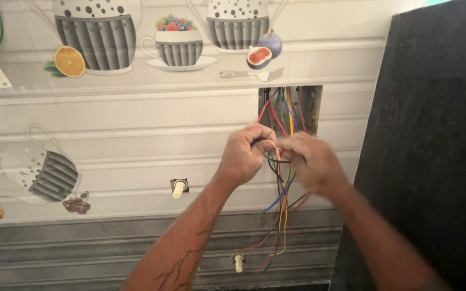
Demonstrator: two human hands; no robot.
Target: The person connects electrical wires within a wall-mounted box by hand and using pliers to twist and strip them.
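Note:
A bundle of coloured wires (282,200), red, blue, yellow, black and green, hangs out of a rectangular opening (289,108) cut in the tiled wall. My left hand (246,155) and my right hand (309,160) meet in front of the opening, just below it. Both pinch the same red wire (277,151) between thumb and fingers, fingertips almost touching. The other wires droop beneath my hands down to the grey lower tiles. The wire ends inside my fingers are hidden.
The wall (136,118) is glossy white tile printed with teapots, cups and fruit. Two small white pegs stick out of it, one (178,188) left of my left forearm, one (238,262) lower down. A large dark panel (432,151) stands at the right.

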